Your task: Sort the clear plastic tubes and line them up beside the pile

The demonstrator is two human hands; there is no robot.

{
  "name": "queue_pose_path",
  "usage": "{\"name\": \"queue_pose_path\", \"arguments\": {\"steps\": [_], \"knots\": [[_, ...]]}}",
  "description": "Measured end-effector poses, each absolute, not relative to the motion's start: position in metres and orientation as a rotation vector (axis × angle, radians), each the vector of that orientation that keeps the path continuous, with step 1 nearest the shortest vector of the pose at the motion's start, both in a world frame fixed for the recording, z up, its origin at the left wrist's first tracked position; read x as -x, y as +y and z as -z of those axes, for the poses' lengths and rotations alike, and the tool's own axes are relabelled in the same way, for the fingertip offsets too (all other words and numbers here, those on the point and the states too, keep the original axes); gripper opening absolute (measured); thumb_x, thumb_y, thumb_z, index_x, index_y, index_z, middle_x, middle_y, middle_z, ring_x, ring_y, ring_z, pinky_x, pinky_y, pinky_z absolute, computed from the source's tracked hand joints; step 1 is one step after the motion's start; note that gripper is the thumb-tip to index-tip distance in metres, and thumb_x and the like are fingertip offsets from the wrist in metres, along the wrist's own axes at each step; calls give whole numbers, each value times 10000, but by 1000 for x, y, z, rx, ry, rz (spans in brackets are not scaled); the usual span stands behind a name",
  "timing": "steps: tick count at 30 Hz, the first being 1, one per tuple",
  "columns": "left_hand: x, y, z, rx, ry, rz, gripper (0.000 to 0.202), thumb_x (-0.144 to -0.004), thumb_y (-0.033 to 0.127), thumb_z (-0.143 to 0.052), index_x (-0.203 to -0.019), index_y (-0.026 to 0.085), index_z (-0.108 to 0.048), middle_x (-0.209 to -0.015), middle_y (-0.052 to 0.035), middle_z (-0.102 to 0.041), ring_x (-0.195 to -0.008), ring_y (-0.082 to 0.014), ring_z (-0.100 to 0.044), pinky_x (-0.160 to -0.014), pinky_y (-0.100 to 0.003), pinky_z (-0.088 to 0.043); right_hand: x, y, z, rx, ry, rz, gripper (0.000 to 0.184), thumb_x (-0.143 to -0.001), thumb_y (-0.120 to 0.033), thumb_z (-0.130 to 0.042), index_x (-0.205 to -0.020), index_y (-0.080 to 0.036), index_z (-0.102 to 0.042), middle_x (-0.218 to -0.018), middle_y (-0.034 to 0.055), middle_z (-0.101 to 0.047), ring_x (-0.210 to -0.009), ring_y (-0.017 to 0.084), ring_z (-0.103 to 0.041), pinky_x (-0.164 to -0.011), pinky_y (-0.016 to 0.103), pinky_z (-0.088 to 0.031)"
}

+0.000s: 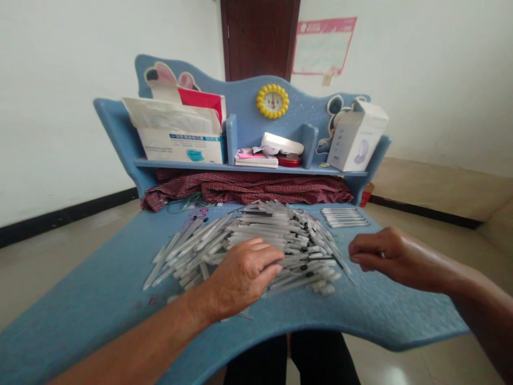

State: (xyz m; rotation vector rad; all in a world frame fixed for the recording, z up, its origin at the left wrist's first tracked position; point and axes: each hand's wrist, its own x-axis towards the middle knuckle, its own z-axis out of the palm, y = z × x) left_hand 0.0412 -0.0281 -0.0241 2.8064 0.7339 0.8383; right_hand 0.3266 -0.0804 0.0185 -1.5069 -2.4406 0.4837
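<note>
A big loose heap of clear plastic pen barrels (256, 235) lies across the middle of the blue desk (92, 299). My left hand (244, 272) rests on the near side of the heap, fingers curled down into the tubes. Whether it grips one is hidden. My right hand (377, 251) hovers just right of the heap with fingertips pinched together on a thin black-tipped piece (339, 259) that points back toward the pile. A small neat row of finished tubes (344, 216) lies at the far right of the desk.
A red checked cloth (248, 190) lies under the desk's shelf. On the shelf stand a mask box (180, 141), a white carton (356, 139), papers and a red tin (289, 159). A yellow clock (272, 100) hangs on the backboard. A dark door stands behind.
</note>
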Motion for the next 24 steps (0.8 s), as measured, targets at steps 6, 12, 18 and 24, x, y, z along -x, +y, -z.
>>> {"name": "queue_pose_path", "arguments": {"steps": [6,12,18,24], "knots": [[-42,-33,16,-2526,783,-760,136,-818,189,-534,-838,165,-667,-724,2,-641,-709,-132,-579,-675,-233,-421,-296,-74,-21,1275,-2404,-535,190,-879,-265,-517,-757,-155,-615,-634,-17,-591,-560,76,-531,-528,182,-380],[-42,-35,10,-2159,843,-619,145,-804,236,-557,-850,181,-683,-734,22,-641,-692,-122,-571,-637,-211,-431,-266,-64,-13,1067,-2236,-556,241,-818,-322,-619,-672,-131,-607,-525,-44,-504,-479,51,-452,-452,156,-332],[-44,-33,12,-1841,871,-712,178,-743,288,-619,-847,157,-677,-704,10,-648,-635,-119,-556,-585,-214,-439,-268,-60,-5,1159,-2084,-666,358,-868,-415,-507,-672,-133,-607,-516,-14,-529,-463,78,-476,-444,183,-343],[-47,-34,12,-1814,938,-781,191,-699,278,-637,-838,154,-679,-710,-2,-665,-674,-142,-589,-627,-237,-461,-265,-57,20,1769,-2279,-167,220,-808,-336,-572,-688,-178,-666,-586,23,-629,-533,124,-537,-501,235,-305]]}}
